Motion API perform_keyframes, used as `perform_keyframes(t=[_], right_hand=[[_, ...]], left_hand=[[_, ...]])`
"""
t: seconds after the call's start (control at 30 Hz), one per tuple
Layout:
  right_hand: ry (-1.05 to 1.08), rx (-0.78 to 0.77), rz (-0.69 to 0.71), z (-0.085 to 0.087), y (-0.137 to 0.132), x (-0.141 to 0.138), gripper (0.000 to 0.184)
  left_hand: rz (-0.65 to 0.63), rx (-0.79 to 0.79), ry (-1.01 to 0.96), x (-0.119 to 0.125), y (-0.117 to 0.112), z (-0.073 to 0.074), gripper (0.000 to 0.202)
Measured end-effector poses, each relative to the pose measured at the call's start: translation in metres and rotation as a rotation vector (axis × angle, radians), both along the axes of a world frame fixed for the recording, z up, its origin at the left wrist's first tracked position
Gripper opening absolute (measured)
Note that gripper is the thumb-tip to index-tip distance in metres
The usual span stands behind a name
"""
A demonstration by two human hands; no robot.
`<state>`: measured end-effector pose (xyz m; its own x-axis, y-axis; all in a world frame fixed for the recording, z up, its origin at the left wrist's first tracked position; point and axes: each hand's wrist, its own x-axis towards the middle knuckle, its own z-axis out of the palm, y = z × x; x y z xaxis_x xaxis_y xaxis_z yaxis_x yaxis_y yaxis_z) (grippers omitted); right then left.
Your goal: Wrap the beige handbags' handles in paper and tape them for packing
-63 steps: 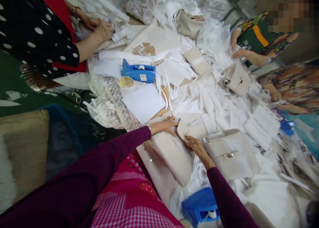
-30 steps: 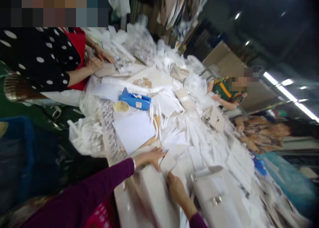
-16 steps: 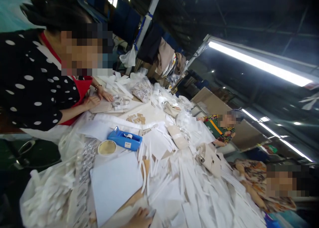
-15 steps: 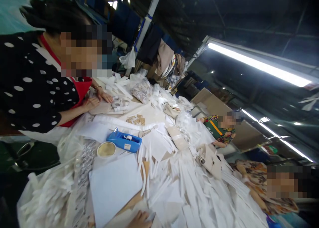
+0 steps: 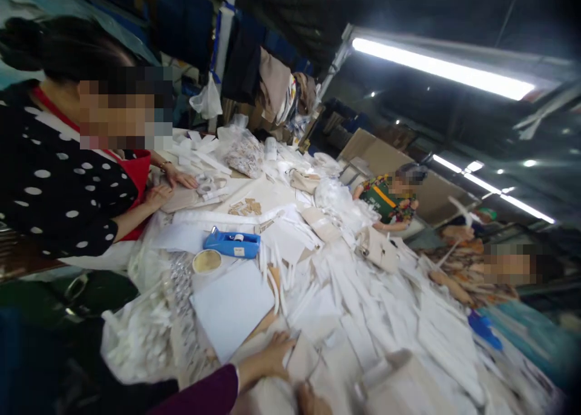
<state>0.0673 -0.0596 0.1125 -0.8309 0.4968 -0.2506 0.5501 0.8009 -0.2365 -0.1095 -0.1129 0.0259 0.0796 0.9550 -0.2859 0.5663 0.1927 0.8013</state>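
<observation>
My left hand (image 5: 269,356), in a purple sleeve (image 5: 211,394), reaches in at the bottom centre. Its fingers are curled at the edge of a beige bag piece (image 5: 302,357), apparently gripping it. My right hand (image 5: 313,401) shows only partly at the bottom edge, among beige pieces; its fingers are blurred and partly cut off. A larger beige bag (image 5: 402,385) lies to the right of my hands, smeared by motion. Beyond my left hand lies a pale white sheet (image 5: 233,309) on the table.
A blue tape dispenser (image 5: 232,243) and a round tin (image 5: 207,261) stand past the sheet. White strips (image 5: 363,309) cover the table's middle. A plastic bag of white pieces (image 5: 140,336) sits left. Co-workers (image 5: 59,185) work around the table; one at right holds up a white strip.
The view has shifted, bringing more of the near table into sight. My left hand and sleeve now show further in, and part of my right hand has appeared. The co-worker at right has raised a strip.
</observation>
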Motion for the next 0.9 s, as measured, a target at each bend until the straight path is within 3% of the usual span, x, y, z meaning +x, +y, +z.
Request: perform_keyframes(t=[0.1, 0.17, 0.3, 0.4, 0.5, 0.57, 0.63, 0.7, 0.77, 0.83, 0.9], right_hand=[[-0.075, 0.025, -0.118, -0.009, -0.03, 0.023, 0.023], [-0.053, -0.017, -0.205, -0.015, -0.034, 0.036, 0.032], [0.012, -0.056, -0.343, -0.021, -0.033, 0.052, 0.026], [0.076, -0.054, -0.408, -0.014, -0.038, 0.059, 0.022], [0.268, -0.065, -0.502, -0.01, -0.049, 0.077, 0.022], [0.532, -0.051, -0.695, -0.014, -0.062, 0.096, 0.026], [0.786, -0.077, -1.004, -0.025, -0.079, 0.117, 0.034], [0.917, -0.298, -1.324, -0.042, -0.1, 0.133, 0.043], [0.947, -0.692, -1.518, -0.059, -0.119, 0.142, 0.046], [0.923, -0.998, -1.549, -0.073, -0.13, 0.142, 0.042], [0.909, -1.101, -1.528, -0.079, -0.134, 0.137, 0.034]], left_hand=[[-0.049, 0.01, 0.041, -0.006, -0.004, 0.027, 0.096], [-0.097, -0.012, 0.066, -0.004, 0.0, 0.028, 0.094], [-0.129, -0.008, 0.182, 0.002, 0.007, 0.028, 0.094], [-0.137, 0.034, 0.313, 0.009, 0.009, 0.041, 0.096], [-0.265, 0.118, 0.397, 0.024, 0.011, 0.055, 0.074], [-0.384, 0.155, 0.421, 0.036, 0.01, 0.062, 0.068], [-0.461, 0.162, 0.446, 0.046, 0.009, 0.066, 0.068], [-0.49, 0.162, 0.479, 0.053, 0.006, 0.069, 0.066], [-0.494, 0.165, 0.509, 0.06, 0.003, 0.072, 0.063], [-0.494, 0.17, 0.532, 0.067, 0.001, 0.075, 0.057], [-0.482, 0.167, 0.556, 0.075, -0.003, 0.078, 0.054]])
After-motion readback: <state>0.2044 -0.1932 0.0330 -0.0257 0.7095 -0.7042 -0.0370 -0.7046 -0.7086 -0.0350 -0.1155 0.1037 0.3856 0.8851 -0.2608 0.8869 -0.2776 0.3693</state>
